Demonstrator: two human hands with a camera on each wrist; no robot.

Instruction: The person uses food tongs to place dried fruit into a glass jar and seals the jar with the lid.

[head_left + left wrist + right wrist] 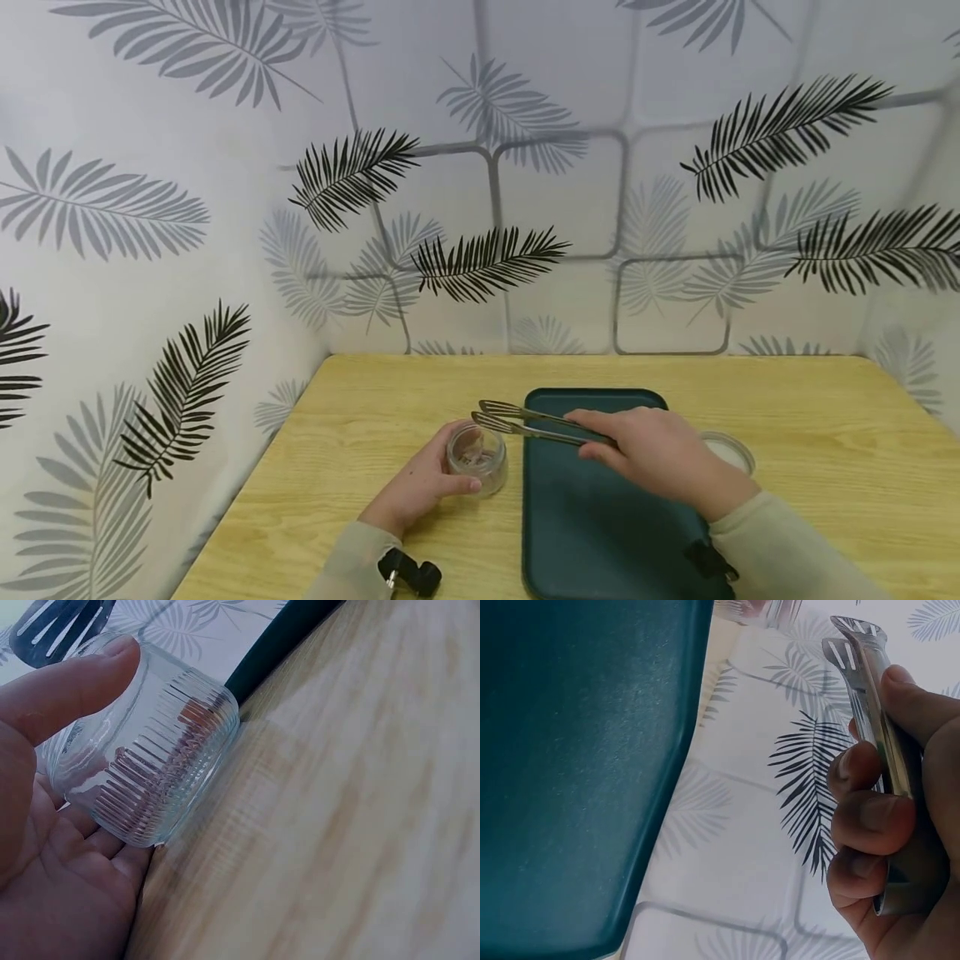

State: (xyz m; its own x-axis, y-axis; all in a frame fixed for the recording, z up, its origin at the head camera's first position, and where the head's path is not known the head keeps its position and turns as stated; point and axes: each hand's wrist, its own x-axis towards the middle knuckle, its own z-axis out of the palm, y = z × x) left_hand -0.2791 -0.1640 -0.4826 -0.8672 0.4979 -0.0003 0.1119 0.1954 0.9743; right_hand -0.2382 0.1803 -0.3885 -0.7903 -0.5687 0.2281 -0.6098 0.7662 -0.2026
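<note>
My left hand [426, 482] grips a small clear glass jar [491, 475] standing on the table, thumb on the near side and fingers round the back. Ribbed glass covers the jar's lower wall in the left wrist view, and small reddish-brown pieces [199, 714] lie inside; their kind is unclear. My right hand [660, 454] holds metal tongs [540, 425] with slotted ends. Those ends are a little apart and hang just above the jar's mouth. In the right wrist view, fingers and thumb wrap the tongs [889, 742], with nothing visible between the tips.
A dark green rectangular tray [577, 533] lies on the wooden table [360, 400], right of the jar and under my right hand. Behind my right wrist sits a round clear lid or dish [731, 452], partly hidden. A leaf-patterned wall [555, 200] rises at the table's back edge.
</note>
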